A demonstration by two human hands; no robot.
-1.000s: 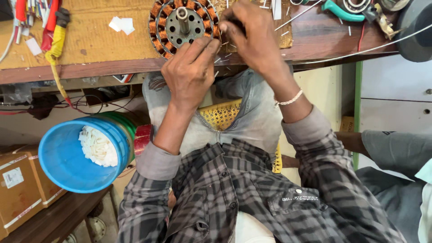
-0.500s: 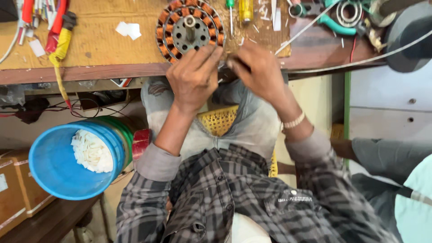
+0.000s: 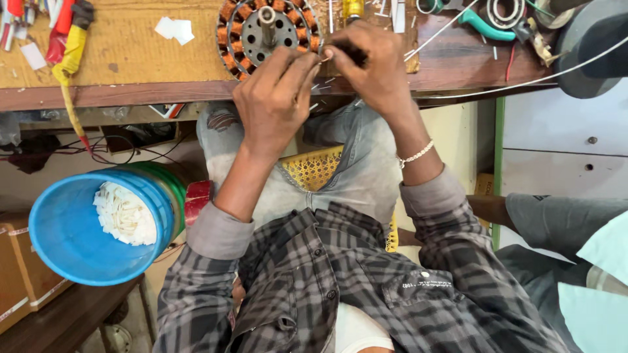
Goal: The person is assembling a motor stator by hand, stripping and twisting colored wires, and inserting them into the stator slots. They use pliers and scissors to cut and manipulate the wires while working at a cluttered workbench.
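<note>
The round motor part [image 3: 268, 33] with copper coils lay on the wooden bench [image 3: 118, 52], near its front edge. Both hands met just beside its rim. The left hand [image 3: 275, 98] and the right hand [image 3: 373, 68] were pinched shut on something thin, too small to tell. Such work likely needed slow, gentle pulls. Both wrists were bent, fingers pointing at the coils.
</note>
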